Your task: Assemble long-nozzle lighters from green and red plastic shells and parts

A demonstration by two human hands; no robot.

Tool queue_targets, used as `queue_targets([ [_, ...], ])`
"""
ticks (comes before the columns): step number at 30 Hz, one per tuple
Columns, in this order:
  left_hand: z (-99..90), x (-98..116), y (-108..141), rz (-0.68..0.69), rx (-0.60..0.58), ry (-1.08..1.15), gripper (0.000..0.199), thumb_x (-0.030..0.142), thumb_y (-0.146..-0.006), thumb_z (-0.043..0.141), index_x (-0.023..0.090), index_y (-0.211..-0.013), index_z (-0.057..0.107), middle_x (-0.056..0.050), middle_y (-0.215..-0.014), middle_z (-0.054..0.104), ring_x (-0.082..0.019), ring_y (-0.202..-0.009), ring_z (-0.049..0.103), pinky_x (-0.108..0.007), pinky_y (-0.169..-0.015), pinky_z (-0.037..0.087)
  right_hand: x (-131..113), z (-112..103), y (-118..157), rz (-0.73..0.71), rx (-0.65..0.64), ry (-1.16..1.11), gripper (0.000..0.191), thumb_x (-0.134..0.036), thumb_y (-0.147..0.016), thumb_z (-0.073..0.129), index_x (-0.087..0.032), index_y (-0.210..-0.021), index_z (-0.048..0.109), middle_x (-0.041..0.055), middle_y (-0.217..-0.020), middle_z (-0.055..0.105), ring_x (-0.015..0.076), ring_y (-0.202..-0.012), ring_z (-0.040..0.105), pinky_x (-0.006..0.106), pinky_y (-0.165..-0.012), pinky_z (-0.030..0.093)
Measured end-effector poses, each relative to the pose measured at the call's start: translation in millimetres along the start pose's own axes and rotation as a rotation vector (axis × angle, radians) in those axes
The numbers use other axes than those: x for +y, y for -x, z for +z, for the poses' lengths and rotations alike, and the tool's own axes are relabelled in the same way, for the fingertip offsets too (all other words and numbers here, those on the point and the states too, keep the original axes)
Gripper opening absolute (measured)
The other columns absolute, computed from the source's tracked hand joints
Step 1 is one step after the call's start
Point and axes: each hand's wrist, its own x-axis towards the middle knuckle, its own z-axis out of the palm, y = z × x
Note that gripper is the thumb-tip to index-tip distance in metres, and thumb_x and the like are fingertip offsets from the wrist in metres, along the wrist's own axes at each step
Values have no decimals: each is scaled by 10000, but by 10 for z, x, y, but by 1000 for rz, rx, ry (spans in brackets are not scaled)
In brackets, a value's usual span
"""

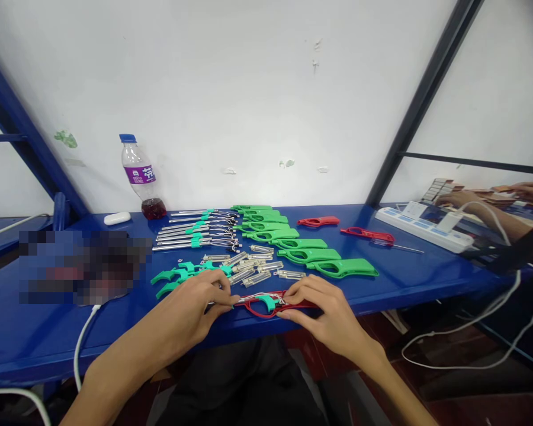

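At the table's front edge, a red lighter-shaped shell (261,313) lies between my hands, with a teal trigger piece (269,302) and white wires in it. My left hand (204,302) pinches the shell's left end, where a metal tube seems to start. My right hand (322,307) has its fingers closed on the shell's right part, by the wires. Just behind are several clear lighter tanks (257,278) and loose teal triggers (184,270). Farther back, metal tubes with wires (182,242) are lined up beside a row of green shells (344,268).
Two more red shells (318,221) and a thin screwdriver (408,248) lie at the right, near a white power strip (421,229). A bottle (143,177) and a white case (117,219) stand back left. Another person's hands show at far right.
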Motion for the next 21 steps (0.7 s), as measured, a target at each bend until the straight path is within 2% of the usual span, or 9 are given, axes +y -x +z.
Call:
queue_targets([
  [3, 5, 3, -8, -7, 3, 10, 343, 171, -1015, 480, 281, -944, 797, -29, -962, 640, -166, -800, 600, -281, -702, 419, 1, 0, -6, -1, -4, 5, 161, -378, -941, 762, -230, -889, 723, 47, -930, 763, 224, -852, 690, 368, -786, 523],
  [7, -8, 3, -31, -53, -17, 18, 319, 185, -973, 545, 330, -1096, 801, -31, -931, 635, -192, -832, 611, -285, -725, 444, -1, 0, -8, -12, 2, 6, 164, -381, -949, 754, -231, -892, 720, 45, -929, 764, 222, -858, 693, 368, -795, 516],
  [11, -24, 26, -32, -95, -66, -28, 364, 174, -966, 535, 353, -1154, 790, -35, -941, 634, -212, -880, 626, -297, -744, 452, -2, -4, -4, -16, 5, 3, 145, -352, -930, 781, -229, -894, 712, 25, -934, 762, 207, -860, 685, 351, -798, 502],
  [15, -8, 30, 2, -119, -39, -29, 328, 204, -990, 520, 319, -1166, 772, -45, -1016, 649, -227, -955, 643, -311, -789, 483, 0, -5, -6, -11, -2, 7, 145, -346, -931, 780, -226, -889, 708, 20, -938, 761, 200, -857, 681, 344, -795, 500],
  [21, 53, 69, 76, -69, 61, -100, 297, 271, -1004, 534, 355, -1174, 762, -51, -1210, 642, -248, -1059, 649, -338, -873, 541, -1, -1, -7, -11, -4, 18, 160, -376, -946, 757, -231, -889, 721, 32, -933, 764, 212, -852, 688, 355, -791, 511],
])
